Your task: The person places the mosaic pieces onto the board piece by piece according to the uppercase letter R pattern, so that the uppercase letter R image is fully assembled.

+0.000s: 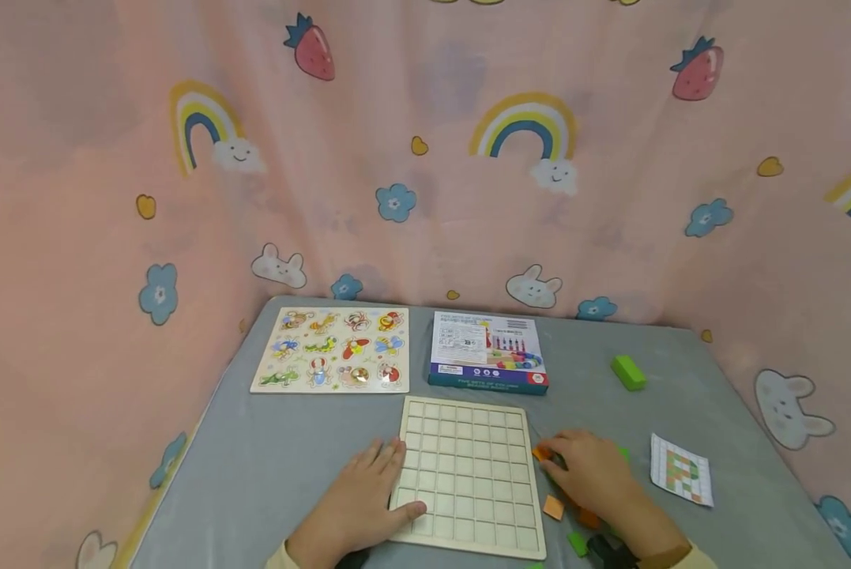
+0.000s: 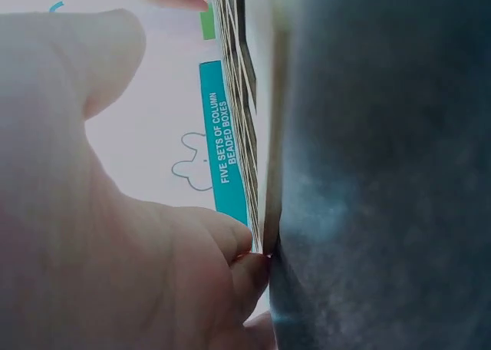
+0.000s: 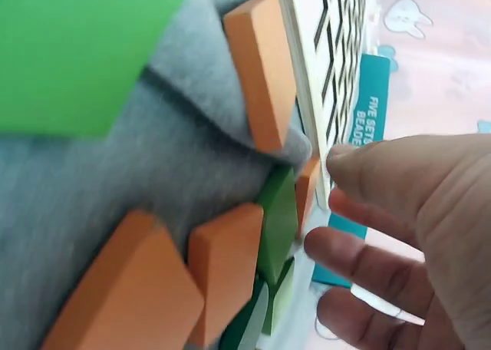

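Observation:
A pale wooden grid board (image 1: 468, 474) lies on the grey table, its squares bare. My left hand (image 1: 368, 494) rests along the board's left edge, fingers extended and thumb over the near corner squares. Just off the right edge, my right hand (image 1: 589, 470) reaches down over loose square tiles. In the right wrist view, its thumb and fingertips are spread close beside a small orange tile (image 3: 307, 185) and a green tile (image 3: 280, 216). Another orange tile (image 1: 553, 507) lies against the board's side, and a green tile (image 1: 578, 544) sits nearer me. The hand partly hides several more.
An insect picture puzzle (image 1: 336, 362) lies at the back left, beside a boxed bead set (image 1: 487, 348). A green block (image 1: 628, 372) stands at the back right. A pattern card (image 1: 681, 470) with coloured squares lies right of my right hand. A patterned curtain (image 1: 425, 174) hangs behind.

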A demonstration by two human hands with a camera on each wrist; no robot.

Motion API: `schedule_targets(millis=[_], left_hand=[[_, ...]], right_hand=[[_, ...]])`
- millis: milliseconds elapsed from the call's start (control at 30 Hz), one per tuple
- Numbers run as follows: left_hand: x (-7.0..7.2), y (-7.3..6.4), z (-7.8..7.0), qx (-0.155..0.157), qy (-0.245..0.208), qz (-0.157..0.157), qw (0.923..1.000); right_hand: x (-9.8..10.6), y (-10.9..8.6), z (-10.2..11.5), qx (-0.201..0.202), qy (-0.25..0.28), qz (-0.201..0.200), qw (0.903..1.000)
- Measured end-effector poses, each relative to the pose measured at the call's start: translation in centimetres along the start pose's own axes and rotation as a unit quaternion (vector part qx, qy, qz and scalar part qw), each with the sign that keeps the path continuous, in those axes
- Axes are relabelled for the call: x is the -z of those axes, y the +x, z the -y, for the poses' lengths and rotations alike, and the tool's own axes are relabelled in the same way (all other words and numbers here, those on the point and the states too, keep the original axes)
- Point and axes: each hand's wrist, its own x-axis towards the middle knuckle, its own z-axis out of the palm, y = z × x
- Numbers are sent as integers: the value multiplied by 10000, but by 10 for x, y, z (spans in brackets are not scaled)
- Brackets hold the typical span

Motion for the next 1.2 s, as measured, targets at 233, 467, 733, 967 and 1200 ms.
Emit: schedule_targets(millis=[233, 467, 733, 967, 1200], left_hand=[[1, 0, 1, 86, 22, 56, 9999], [5, 0, -1, 130, -7, 162, 9998], [8, -2, -1, 135, 8, 169, 9998], [6, -1, 2, 179, 146, 146, 9996], [7, 0, 1, 195, 323, 124, 9992]], right_hand=[[0, 15, 7, -368, 109, 390, 9985], [9, 22, 18, -829, 113, 587, 9948], [20, 35, 55, -213, 134, 51, 9997], [16, 57, 88, 541, 93, -275, 9981], [3, 73, 104, 780, 216, -153, 9966]])
